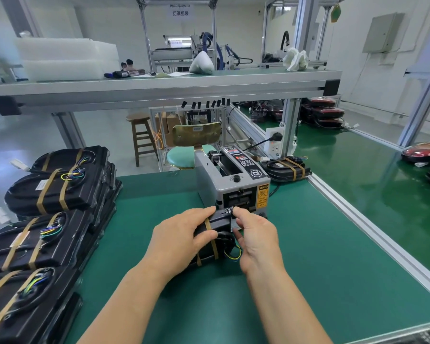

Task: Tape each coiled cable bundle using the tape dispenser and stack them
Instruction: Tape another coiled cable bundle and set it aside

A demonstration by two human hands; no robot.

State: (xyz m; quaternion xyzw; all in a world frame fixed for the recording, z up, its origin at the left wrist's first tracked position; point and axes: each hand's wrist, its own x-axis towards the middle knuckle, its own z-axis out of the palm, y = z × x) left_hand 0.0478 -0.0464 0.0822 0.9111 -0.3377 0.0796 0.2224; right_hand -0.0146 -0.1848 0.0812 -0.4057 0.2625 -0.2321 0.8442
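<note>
At the left edge of the table (333, 269) lie the stacked bundles (52, 184), each already banded. In the middle, the left hand (181, 234) grips the cable bundle (216, 227), fingers curled over its top, thumb at the near side. The bundle rests on the table, its far end at the mouth of the tape dispenser (233, 180). The right hand (256, 234) pinches the bundle's right edge; whether tape is caught there, I cannot tell. The coil looks springy and its wire ends flimsy, so holding it across the flat body seems safest.
</note>
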